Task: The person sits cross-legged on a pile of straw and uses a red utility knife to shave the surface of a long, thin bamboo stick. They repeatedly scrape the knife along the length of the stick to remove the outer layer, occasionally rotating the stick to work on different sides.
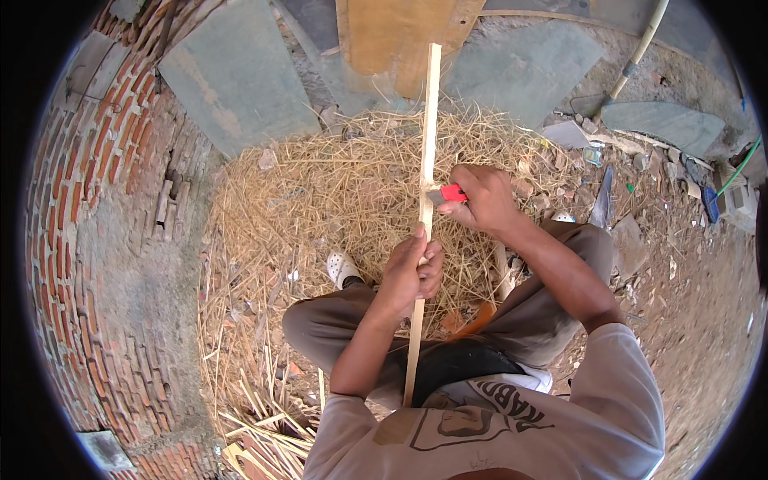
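A long, pale strip of wood or bamboo (pixel 430 120) runs away from my lap, its far end above the straw. My left hand (pixel 410 270) is wrapped round it about midway. Just beyond, my right hand (pixel 482 198) grips a red-handled utility knife (pixel 454 193). The knife's blade (pixel 434 196) lies against the strip's right side, where a small shaving seems to curl up. My right fingers are closed on the handle and partly hide it.
Straw-like shavings (pixel 320 192) cover the ground around my feet. More cut strips (pixel 268 428) lie at the lower left. A brick wall (pixel 104 264) rises on the left, and flat grey panels (pixel 232 76) lie at the back. Rubble and a blue blade-like piece (pixel 603 196) are to the right.
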Available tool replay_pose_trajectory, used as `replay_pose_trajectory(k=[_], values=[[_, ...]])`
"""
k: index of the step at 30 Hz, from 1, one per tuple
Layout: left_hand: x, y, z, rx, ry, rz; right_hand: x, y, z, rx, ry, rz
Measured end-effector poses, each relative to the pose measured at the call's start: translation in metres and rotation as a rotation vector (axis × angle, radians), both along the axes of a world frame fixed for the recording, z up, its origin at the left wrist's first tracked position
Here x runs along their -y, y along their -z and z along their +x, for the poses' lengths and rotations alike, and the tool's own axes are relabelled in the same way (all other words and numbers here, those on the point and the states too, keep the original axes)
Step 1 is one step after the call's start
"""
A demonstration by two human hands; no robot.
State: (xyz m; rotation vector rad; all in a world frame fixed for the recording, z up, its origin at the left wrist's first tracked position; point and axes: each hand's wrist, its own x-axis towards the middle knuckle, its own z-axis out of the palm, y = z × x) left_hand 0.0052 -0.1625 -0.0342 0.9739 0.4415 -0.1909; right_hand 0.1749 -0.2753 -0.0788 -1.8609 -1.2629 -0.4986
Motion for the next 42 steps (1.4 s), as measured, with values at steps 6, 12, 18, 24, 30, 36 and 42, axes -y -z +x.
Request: replay_pose_trajectory(k=[6, 12, 18, 24, 30, 36, 42], values=[[0.003, -0.002, -0.006, -0.038, 0.009, -0.068, -0.006, 0.019, 0.034, 0.063, 0.264, -0.164], [-0.021, 0.002, -0.037, -0.03, -0.097, -0.324, 0.021, 0.007, 0.08, -0.179, 0.431, -0.056], [-0.011, 0.006, -0.031, -0.023, -0.076, -0.295, 0.001, -0.006, -0.009, 0.052, -0.074, -0.053], [-0.003, 0.003, -0.027, -0.065, -0.071, -0.283, -0.008, -0.003, -0.008, 0.054, -0.084, -0.076], [0.001, 0.007, -0.024, -0.061, -0.037, -0.302, -0.009, -0.004, -0.01, 0.055, -0.067, -0.072], [0.008, 0.002, -0.023, -0.059, -0.041, -0.183, -0.005, -0.002, -0.006, 0.11, -0.047, -0.068], [0.013, -0.002, -0.033, -0.11, -0.04, -0.186, -0.004, 0.014, 0.036, 0.185, 0.027, -0.121]])
